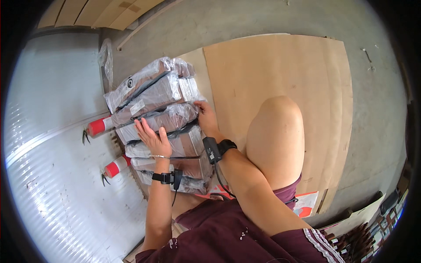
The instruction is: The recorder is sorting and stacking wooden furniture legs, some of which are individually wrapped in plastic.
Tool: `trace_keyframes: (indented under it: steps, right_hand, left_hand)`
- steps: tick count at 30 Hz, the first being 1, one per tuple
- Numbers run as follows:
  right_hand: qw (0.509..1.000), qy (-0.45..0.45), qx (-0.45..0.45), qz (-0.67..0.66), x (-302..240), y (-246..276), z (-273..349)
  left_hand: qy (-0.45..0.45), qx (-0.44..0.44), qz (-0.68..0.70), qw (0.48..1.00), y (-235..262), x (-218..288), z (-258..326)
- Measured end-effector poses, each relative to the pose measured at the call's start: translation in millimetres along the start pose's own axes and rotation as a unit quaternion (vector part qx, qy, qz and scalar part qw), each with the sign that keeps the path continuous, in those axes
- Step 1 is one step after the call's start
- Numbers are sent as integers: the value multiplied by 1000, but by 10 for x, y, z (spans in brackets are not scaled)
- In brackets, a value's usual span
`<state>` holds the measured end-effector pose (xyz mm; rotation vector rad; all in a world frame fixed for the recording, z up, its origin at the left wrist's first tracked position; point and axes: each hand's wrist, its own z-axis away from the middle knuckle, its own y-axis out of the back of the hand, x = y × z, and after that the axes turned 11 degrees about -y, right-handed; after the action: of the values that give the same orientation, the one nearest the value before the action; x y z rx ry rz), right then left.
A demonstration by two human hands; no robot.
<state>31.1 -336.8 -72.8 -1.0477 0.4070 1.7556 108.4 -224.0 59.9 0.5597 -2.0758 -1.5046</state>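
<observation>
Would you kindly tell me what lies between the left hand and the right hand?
In the head view, parts of plastic-wrapped packages lie between the left hand and the right hand.

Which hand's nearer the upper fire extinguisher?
Left. The left hand is over the plastic-wrapped packages, to the right of the upper fire extinguisher; the right hand is farther right, at the packages' opposite end.
</observation>
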Motion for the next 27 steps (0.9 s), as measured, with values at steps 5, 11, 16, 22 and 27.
trace_keyframes:
  steps: [5, 11, 16, 22, 27]
  right_hand:
    - [984, -143, 82, -60, 288, 20, -37]
    - [977, -169, 74, 111, 507, 106, -33]
    - [954, -181, 118, 210, 302, -89, 26]
    - [972, -83, 35, 216, 234, 13, -60]
    - [949, -104, 63, 291, 93, -60, -129]
  left_hand:
    - [14, 4, 5, 1000, -12, -14, 9]
    - [30, -13, -5, 999, -45, 21, 16]
    - [27, -28, -22, 999, -1, -31, 42]
    - [27, -35, -26, 999, 20, -38, 53]
    - [31, -40, -33, 998, 40, -49, 26]
